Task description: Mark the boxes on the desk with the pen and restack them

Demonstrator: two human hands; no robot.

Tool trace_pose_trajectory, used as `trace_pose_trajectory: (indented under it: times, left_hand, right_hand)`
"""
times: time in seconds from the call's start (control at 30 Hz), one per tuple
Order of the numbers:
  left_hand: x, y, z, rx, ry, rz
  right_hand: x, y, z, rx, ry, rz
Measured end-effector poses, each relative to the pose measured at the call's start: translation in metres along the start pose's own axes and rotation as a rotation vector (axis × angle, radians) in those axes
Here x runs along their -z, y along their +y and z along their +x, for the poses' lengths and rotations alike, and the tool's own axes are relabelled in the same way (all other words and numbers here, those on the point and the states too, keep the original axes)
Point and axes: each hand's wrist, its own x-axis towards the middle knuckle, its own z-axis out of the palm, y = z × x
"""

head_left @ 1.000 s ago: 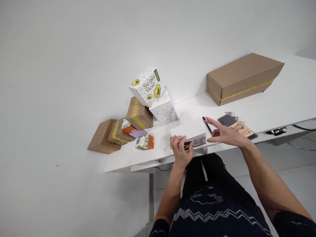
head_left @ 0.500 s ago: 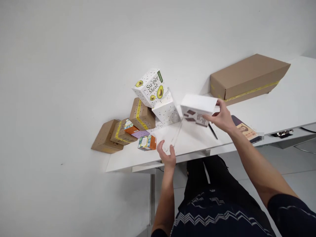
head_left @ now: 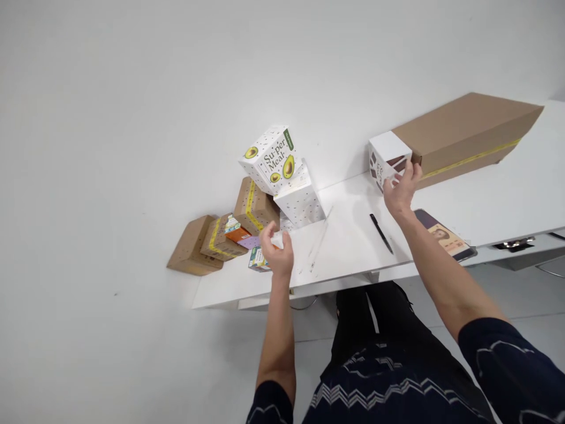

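Note:
My right hand (head_left: pixel 401 187) grips a white box with brown squares (head_left: pixel 386 159) and holds it upright at the back of the white table (head_left: pixel 353 247), against the end of a long brown carton (head_left: pixel 468 132). My left hand (head_left: pixel 276 252) hovers over the small colourful boxes (head_left: pixel 256 259) at the table's left end, fingers curled and apart, holding nothing. Just behind it stands the white avocado "Su-per Meal" box (head_left: pixel 271 156) on a dotted white box (head_left: pixel 298 197).
Several brown cardboard boxes with yellow tape (head_left: pixel 216 238) lie along the wall at left. A black pen (head_left: pixel 381 233) lies mid-table. A phone and a printed card (head_left: pixel 444 235) lie near the front edge at right. A clear strip (head_left: pixel 320 241) lies on the tabletop.
My right hand lifted the white box from the front edge and carried it back right to the brown carton. My left hand let go of it and moved left toward the small boxes.

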Motion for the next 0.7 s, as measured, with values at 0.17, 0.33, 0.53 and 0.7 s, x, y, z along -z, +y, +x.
trace_pose_trajectory:
  times: [0.17, 0.33, 0.53, 0.7]
  left_hand:
    - [-0.017, -0.005, 0.076, 0.043, 0.005, -0.005]
    - [-0.036, -0.017, 0.152, 0.022, -0.141, 0.03]
    - [-0.042, -0.016, 0.181, 0.058, -0.228, 0.025]
    - [-0.005, 0.022, 0.126, 0.044, -0.175, -0.094]
  right_hand:
    - [0.016, -0.021, -0.079, -0.01, -0.06, 0.153]
    - [0.028, -0.026, -0.176, 0.104, -0.458, 0.239]
    - [0.028, -0.015, -0.195, 0.114, -0.492, 0.241]
    - [0.029, -0.017, -0.191, 0.091, -0.468, 0.266]
